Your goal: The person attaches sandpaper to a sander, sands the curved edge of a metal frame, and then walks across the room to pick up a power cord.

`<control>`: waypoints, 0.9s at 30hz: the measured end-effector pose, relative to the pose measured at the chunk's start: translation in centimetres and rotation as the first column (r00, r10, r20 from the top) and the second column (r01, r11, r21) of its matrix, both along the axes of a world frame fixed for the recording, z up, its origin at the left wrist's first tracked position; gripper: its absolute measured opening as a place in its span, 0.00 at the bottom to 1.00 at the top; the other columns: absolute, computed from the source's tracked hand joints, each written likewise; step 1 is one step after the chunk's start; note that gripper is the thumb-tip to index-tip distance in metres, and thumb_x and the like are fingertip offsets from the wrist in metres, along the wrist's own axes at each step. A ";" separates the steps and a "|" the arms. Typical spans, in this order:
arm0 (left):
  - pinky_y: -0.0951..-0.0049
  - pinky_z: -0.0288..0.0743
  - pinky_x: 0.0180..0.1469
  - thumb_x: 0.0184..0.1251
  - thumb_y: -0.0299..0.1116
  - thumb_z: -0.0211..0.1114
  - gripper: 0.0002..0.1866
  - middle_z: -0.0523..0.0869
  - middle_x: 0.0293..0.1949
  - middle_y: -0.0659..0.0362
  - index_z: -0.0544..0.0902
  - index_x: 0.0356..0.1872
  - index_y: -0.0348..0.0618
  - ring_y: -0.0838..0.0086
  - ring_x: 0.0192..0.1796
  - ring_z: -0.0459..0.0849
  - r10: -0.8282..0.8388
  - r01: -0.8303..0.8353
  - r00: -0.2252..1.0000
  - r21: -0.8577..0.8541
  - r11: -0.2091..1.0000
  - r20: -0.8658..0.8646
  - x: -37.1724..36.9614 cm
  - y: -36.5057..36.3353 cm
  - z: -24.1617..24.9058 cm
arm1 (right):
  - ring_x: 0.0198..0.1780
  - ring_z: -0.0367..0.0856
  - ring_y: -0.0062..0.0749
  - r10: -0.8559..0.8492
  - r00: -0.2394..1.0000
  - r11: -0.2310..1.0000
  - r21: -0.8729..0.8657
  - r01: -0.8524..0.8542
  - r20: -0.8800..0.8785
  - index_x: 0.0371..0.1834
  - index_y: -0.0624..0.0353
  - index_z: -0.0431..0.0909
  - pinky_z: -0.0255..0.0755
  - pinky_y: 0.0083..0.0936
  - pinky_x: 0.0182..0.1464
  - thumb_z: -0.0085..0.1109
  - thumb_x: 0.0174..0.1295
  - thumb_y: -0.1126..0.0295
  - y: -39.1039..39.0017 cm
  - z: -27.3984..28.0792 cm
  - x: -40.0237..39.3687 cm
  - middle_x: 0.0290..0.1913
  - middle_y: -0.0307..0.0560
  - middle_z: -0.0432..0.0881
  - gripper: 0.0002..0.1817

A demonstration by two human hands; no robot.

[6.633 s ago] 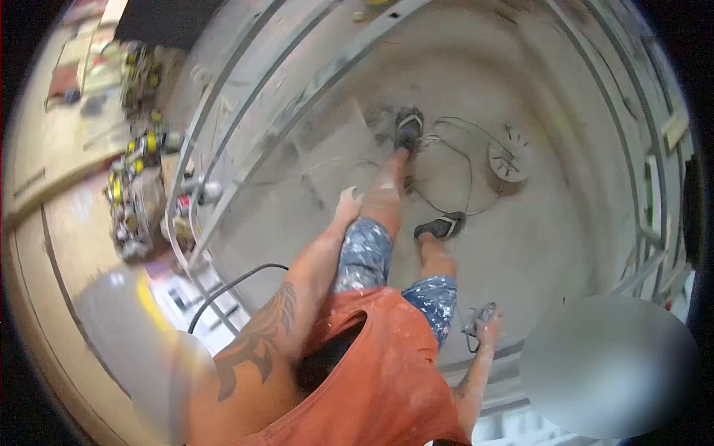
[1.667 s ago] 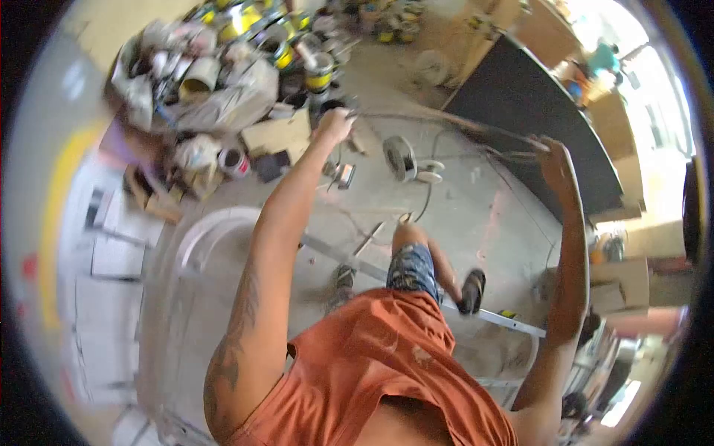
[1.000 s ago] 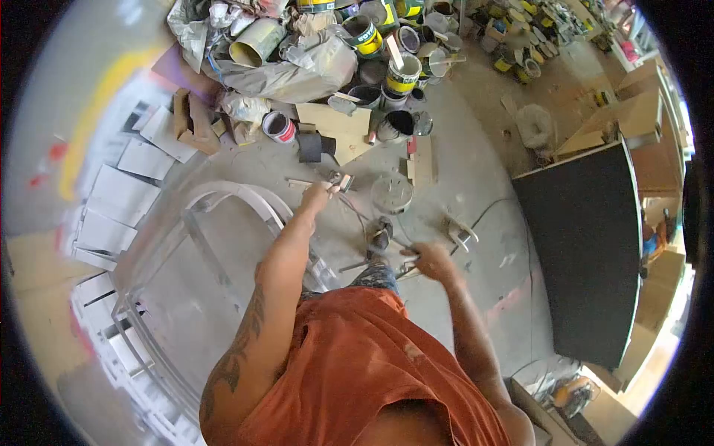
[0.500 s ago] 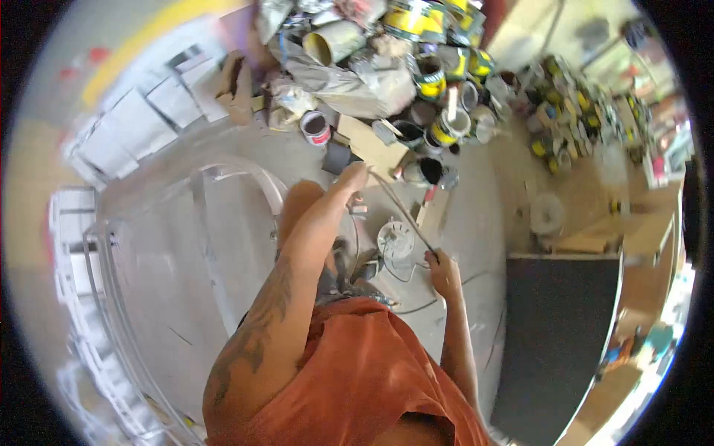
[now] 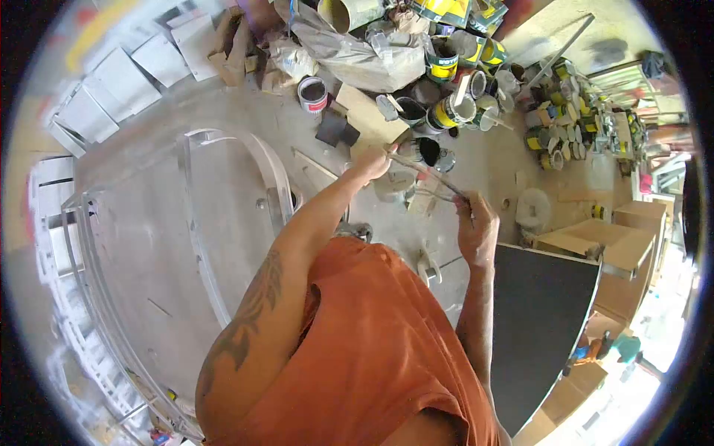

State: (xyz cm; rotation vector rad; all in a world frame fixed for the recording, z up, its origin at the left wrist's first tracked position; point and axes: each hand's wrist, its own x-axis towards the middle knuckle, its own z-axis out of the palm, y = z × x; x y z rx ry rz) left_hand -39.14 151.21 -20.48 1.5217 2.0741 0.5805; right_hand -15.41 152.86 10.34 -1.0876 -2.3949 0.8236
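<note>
A thin grey-brown cord stretches between my hands, with a second strand just below it near the right end. My left hand is closed round its far end, in front of a piece of brown cardboard. Nearer to me and to the right, my right hand pinches the other end between thumb and fingers. A pale round object lies on the floor under the cord, blurred and partly covered. Beyond my left hand are dark square sheets.
Paint cans and crumpled plastic sheeting are heaped ahead. A curved pale frame stands at left. A black-topped panel is at right, with cardboard boxes behind it. More cans lie far right.
Both hands have risen and shifted right, my right hand most, and the cord between them now slopes less steeply. The view has shifted, so my legs hardly show.
</note>
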 end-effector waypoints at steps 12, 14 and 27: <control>0.50 0.81 0.42 0.58 0.38 0.68 0.13 0.88 0.35 0.42 0.88 0.34 0.38 0.47 0.40 0.88 -0.158 0.173 0.978 -0.104 0.979 0.133 14.4 -4.1 -6.1 | 0.38 0.84 0.60 -0.092 0.903 0.985 -0.092 0.143 0.420 0.37 0.62 0.81 0.74 0.44 0.39 0.60 0.69 0.61 0.1 -7.8 19.7 0.35 0.61 0.84 0.13; 0.50 0.81 0.42 0.57 0.38 0.69 0.12 0.88 0.35 0.42 0.88 0.34 0.38 0.47 0.40 0.88 -0.094 0.109 0.984 -0.098 0.989 0.149 17.9 -4.2 -3.3 | 0.41 0.84 0.62 -0.076 0.901 0.963 -0.202 0.177 0.426 0.40 0.60 0.82 0.75 0.48 0.42 0.59 0.70 0.58 1.0 -8.8 23.4 0.36 0.62 0.85 0.15; 0.54 0.72 0.66 0.64 0.46 0.65 0.24 0.79 0.61 0.40 0.83 0.57 0.42 0.44 0.63 0.77 0.006 -0.016 0.994 0.098 0.995 0.105 29.2 -13.1 -9.6 | 0.45 0.86 0.57 0.493 0.714 0.858 -0.413 -0.305 0.496 0.44 0.59 0.84 0.76 0.43 0.44 0.56 0.69 0.53 8.6 -36.6 39.7 0.43 0.61 0.87 0.19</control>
